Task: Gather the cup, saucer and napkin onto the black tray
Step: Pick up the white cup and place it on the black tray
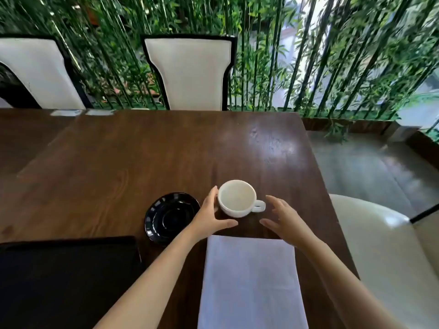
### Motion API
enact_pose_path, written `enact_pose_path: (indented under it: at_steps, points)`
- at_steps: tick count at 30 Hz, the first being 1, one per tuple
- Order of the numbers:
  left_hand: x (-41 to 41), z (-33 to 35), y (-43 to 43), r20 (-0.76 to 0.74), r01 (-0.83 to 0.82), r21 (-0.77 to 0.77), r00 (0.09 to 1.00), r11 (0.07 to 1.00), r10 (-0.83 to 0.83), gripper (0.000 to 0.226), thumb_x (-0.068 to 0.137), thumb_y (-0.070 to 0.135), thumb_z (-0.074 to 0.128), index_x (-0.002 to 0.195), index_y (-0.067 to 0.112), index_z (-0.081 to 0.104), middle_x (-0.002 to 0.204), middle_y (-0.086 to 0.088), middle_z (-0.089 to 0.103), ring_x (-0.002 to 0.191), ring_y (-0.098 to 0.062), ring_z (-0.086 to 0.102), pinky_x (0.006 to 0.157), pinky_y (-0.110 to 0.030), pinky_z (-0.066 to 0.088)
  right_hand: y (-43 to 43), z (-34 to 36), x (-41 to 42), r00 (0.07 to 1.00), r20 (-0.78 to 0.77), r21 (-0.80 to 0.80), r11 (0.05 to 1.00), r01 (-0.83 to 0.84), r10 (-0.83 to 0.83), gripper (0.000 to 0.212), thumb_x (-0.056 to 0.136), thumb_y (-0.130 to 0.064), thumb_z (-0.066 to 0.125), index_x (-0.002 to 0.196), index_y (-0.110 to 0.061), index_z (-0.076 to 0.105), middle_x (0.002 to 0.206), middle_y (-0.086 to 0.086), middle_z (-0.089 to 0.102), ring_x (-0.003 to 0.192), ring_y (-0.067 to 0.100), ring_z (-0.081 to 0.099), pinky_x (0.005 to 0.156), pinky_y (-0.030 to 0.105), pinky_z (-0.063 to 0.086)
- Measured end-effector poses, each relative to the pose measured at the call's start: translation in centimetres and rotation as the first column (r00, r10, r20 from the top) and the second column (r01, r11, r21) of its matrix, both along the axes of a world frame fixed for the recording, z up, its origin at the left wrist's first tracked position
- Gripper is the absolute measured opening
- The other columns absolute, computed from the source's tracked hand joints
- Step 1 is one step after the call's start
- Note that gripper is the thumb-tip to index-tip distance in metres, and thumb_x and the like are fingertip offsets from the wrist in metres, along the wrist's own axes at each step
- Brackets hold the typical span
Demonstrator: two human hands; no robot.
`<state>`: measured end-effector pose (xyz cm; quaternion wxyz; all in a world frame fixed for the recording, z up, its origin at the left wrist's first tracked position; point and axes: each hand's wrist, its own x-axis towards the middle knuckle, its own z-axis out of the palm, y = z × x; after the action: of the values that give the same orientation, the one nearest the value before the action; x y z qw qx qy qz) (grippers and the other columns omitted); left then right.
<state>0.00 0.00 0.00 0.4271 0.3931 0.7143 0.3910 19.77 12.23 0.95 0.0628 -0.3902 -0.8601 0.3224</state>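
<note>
Fingers of both hands are spread wide around a white cup (237, 198) at the centre of the frame. Left hand (209, 216) has its fingers (212, 194) against the cup's left wall, thumb stretched below it; right hand (283, 220) hovers open just beside the handle, touching nothing that can be seen. Neither hand has closed on anything. Black saucer (171, 217) sits just left of the cup on the brown bench (142, 150); white napkin (250, 281) lies below centre; black tray (69, 276) fills the lower left. Likely risks: a one-sided push could slide or tip the cup, or knock it against the saucer.
</note>
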Motion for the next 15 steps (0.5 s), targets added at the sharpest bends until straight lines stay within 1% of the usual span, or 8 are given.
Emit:
enact_pose_path:
  at_steps: [2, 4, 6, 8, 9, 12, 14, 15]
  points:
    - [-0.1, -0.2, 1.0, -0.015, -0.041, 0.009, 0.999, 0.999, 0.041, 0.120, 0.065, 0.032, 0.083, 0.148, 0.028, -0.003, 0.159, 0.003, 0.007, 0.143, -0.016, 0.019, 0.114, -0.034, 0.026, 0.7, -0.6, -0.7, 0.998, -0.052, -0.052, 0.998, 0.038, -0.041, 0.065, 0.084, -0.025, 0.067, 0.141, -0.015, 0.036, 0.139, 0.007, 0.047, 0.111, 0.020, 0.059, 0.097, 0.032, 0.048]
    - [-0.3, -0.8, 1.5, -0.007, -0.071, -0.003, 0.997, 0.997, 0.071, 0.119, 0.066, 0.027, 0.083, 0.148, 0.024, -0.002, 0.158, 0.002, 0.012, 0.142, -0.015, 0.022, 0.111, -0.030, 0.027, 1.1, -1.2, -1.3, 0.997, -0.061, -0.057, 0.997, 0.052, -0.056, 0.057, 0.084, -0.025, 0.067, 0.136, -0.015, 0.044, 0.125, 0.006, 0.057, 0.096, 0.019, 0.064, 0.089, 0.030, 0.050]
    - [-0.5, -1.5, 1.9, -0.001, -0.078, -0.008, 0.997, 0.997, 0.078, 0.115, 0.067, 0.022, 0.083, 0.148, 0.023, 0.002, 0.153, 0.003, 0.025, 0.140, -0.015, 0.027, 0.111, -0.031, 0.030, 1.4, -1.9, -1.9, 0.995, -0.080, -0.053, 0.997, 0.050, -0.054, 0.044, 0.085, -0.027, 0.065, 0.126, -0.015, 0.053, 0.109, 0.004, 0.063, 0.087, 0.020, 0.065, 0.084, 0.034, 0.054]
    - [-0.6, -2.0, 2.2, 0.050, -0.065, 0.021, 0.997, 0.998, 0.064, 0.104, 0.068, 0.015, 0.082, 0.146, 0.023, 0.013, 0.143, 0.005, 0.036, 0.136, -0.015, 0.034, 0.106, -0.028, 0.036, 1.8, -2.2, -2.4, 0.991, -0.120, -0.073, 0.996, 0.050, -0.059, 0.028, 0.088, -0.025, 0.062, 0.113, -0.013, 0.061, 0.097, 0.006, 0.066, 0.080, 0.022, 0.065, 0.077, 0.039, 0.058]
    - [-0.7, -2.2, 2.4, 0.074, -0.057, 0.043, 0.996, 0.997, 0.054, 0.098, 0.069, 0.012, 0.081, 0.144, 0.023, 0.019, 0.140, 0.005, 0.039, 0.134, -0.014, 0.037, 0.103, -0.026, 0.038, 1.9, -2.4, -2.6, 0.987, -0.140, -0.104, 0.993, 0.059, -0.073, 0.022, 0.089, -0.023, 0.060, 0.108, -0.013, 0.064, 0.094, 0.009, 0.067, 0.076, 0.021, 0.067, 0.073, 0.036, 0.059]
    - [-0.8, -2.6, 2.8, 0.101, -0.043, 0.075, 0.994, 0.996, 0.035, 0.093, 0.068, 0.010, 0.081, 0.141, 0.027, 0.026, 0.138, 0.005, 0.043, 0.128, -0.010, 0.042, 0.100, -0.023, 0.043, 2.6, -3.0, -2.9, 0.977, -0.181, -0.188, 0.979, 0.073, -0.108, 0.015, 0.091, -0.020, 0.058, 0.100, -0.011, 0.066, 0.084, 0.007, 0.068, 0.065, 0.010, 0.068, 0.058, 0.015, 0.056]
    - [-1.0, -2.8, 2.9, 0.129, -0.055, 0.084, 0.991, 0.995, 0.044, 0.092, 0.067, 0.010, 0.082, 0.140, 0.028, 0.028, 0.137, 0.006, 0.044, 0.127, -0.009, 0.043, 0.099, -0.023, 0.044, 2.9, -3.2, -2.8, 0.970, -0.206, -0.280, 0.957, 0.071, -0.132, 0.014, 0.091, -0.019, 0.058, 0.096, -0.009, 0.066, 0.077, 0.005, 0.068, 0.061, 0.005, 0.067, 0.057, 0.011, 0.055]
    - [-1.0, -2.9, 2.9, 0.131, -0.064, 0.089, 0.990, 0.994, 0.052, 0.091, 0.067, 0.010, 0.082, 0.139, 0.029, 0.029, 0.136, 0.007, 0.045, 0.126, -0.009, 0.044, 0.096, -0.021, 0.046, 3.0, -3.3, -2.8, 0.964, -0.219, -0.334, 0.940, 0.069, -0.149, 0.013, 0.091, -0.018, 0.058, 0.094, -0.009, 0.065, 0.077, 0.007, 0.068, 0.063, 0.007, 0.068, 0.061, 0.014, 0.058]
